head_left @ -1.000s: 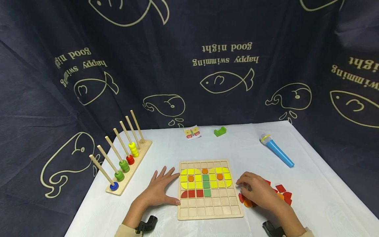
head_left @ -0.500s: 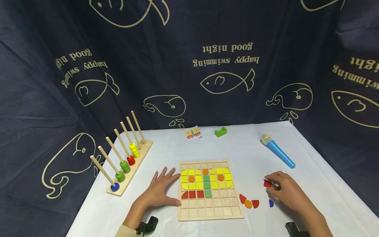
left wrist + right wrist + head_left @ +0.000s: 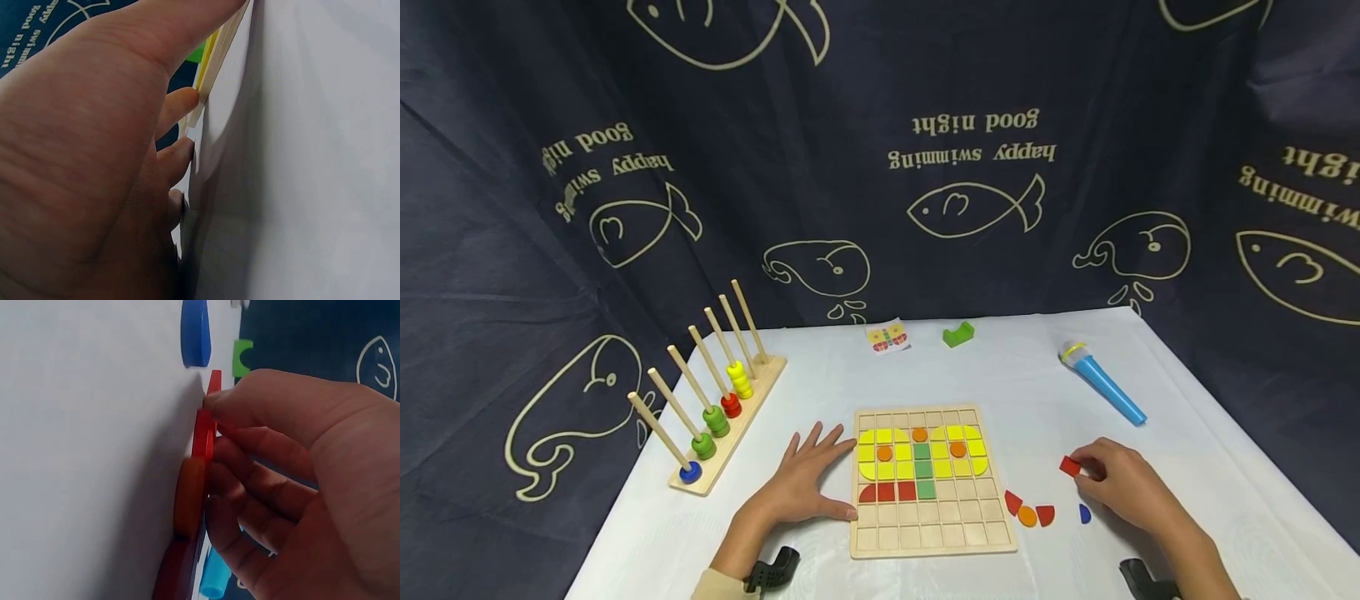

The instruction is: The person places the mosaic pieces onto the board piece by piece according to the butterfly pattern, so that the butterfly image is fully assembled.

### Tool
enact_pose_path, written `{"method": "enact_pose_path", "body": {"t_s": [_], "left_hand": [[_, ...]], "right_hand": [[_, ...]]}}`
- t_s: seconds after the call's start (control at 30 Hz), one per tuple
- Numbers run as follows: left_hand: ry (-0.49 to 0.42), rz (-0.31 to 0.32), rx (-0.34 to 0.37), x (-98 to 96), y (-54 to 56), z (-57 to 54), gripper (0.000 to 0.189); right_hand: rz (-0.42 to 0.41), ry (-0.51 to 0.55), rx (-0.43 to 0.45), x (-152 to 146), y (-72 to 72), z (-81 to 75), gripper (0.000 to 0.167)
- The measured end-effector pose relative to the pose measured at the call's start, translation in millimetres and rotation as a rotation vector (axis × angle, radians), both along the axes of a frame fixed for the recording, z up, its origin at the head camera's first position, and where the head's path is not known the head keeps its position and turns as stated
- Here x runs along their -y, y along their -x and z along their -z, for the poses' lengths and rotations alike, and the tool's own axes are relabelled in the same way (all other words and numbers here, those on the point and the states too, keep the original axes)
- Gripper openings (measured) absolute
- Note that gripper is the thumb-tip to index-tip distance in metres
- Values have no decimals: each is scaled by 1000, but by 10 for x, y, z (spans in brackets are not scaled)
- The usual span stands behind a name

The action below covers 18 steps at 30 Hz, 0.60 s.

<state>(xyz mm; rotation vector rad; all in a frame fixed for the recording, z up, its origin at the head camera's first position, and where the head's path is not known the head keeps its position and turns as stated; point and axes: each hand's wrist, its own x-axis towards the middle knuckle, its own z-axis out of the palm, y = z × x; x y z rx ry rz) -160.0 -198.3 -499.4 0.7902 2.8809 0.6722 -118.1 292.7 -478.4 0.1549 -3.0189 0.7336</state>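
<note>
Farther from the board (image 3: 934, 532) now, the right hand (image 3: 1123, 485) apparently pinches a red tile (image 3: 1069, 467); left hand (image 3: 801, 482) spread.

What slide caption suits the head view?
Left grip touches a partly tiled wooden board while the right grip pinches a red tile.

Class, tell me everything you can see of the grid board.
The grid board is pale and wood-looking, with rounded corners and ridged cells. It lies flat on the white table. Yellow tiles form two patches, each around an orange disc; three green squares line the middle, headed by another disc. Three red pieces sit below the left patch; remaining cells are bare. The left grip touches its left edge with thumb and forefinger.
</note>
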Motion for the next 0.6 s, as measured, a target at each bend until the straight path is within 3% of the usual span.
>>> {"method": "enact_pose_path", "body": {"t_s": [0.2, 0.6], "left_hand": [[-2, 4, 1, -6, -2, -8, 108], [0, 4, -4, 0, -2, -13, 109]], "right_hand": [[19, -5, 12, 97, 49, -11, 33], [-95, 31, -27, 476, 107, -89, 25]]}}
